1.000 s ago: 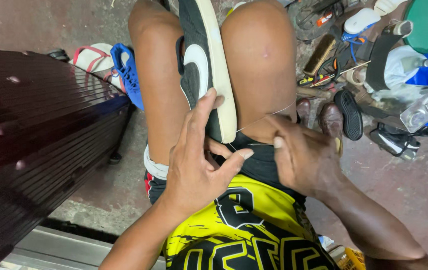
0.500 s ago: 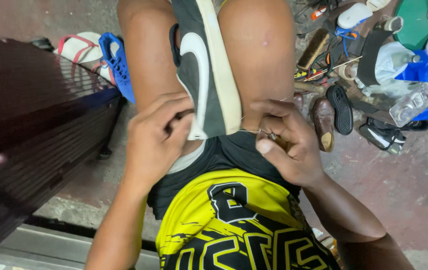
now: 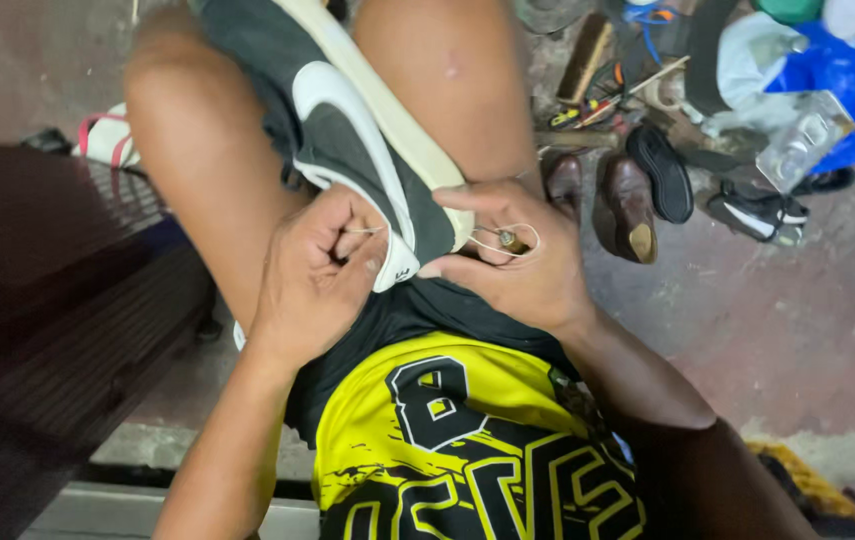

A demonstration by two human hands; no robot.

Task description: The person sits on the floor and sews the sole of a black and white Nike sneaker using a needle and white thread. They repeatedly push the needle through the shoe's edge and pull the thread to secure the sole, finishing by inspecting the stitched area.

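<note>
Gripping the heel of a dark sneaker [image 3: 347, 130] wedged between the knees, which keeps it steady, the left hand [image 3: 312, 275] is clenched on a pale thread [image 3: 367, 230] pulled taut. The right hand [image 3: 517, 255] braces the cream sole edge, thumb and fingers pinching a small awl-like tool [image 3: 513, 241] with thread looped around it. Brown shoes [image 3: 627, 200] lie on the floor [image 3: 797, 310] nearby.

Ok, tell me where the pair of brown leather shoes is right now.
In the head view, the pair of brown leather shoes lies on the floor at upper right, just beyond the right hand and beside a black shoe sole.
</note>
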